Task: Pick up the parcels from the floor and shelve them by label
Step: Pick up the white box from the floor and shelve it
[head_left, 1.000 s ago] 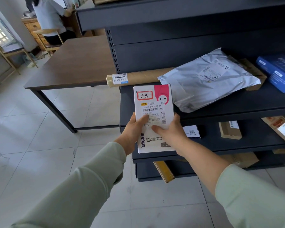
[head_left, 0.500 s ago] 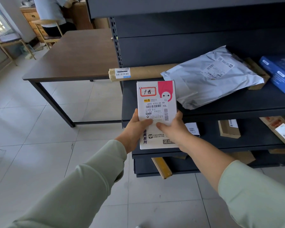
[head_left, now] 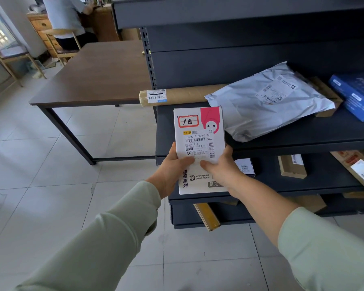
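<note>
Box [head_left: 199,141] pinched between left hand [head_left: 172,164] and right hand [head_left: 221,166], long axis pointing away (label up), far end over shelf [head_left: 303,139] edge, beside grey mailer [head_left: 267,101].

Head camera looks forward and down (wide-angle), close to the dark shelving [head_left: 261,148], floor below.

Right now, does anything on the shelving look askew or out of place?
Yes. A yellow-taped cardboard parcel on the lowest shelf pokes past the front edge, tilted toward the floor. The long cardboard tube overhangs the shelf's left end. The white box is simply held upright in the left hand and right hand.
</note>
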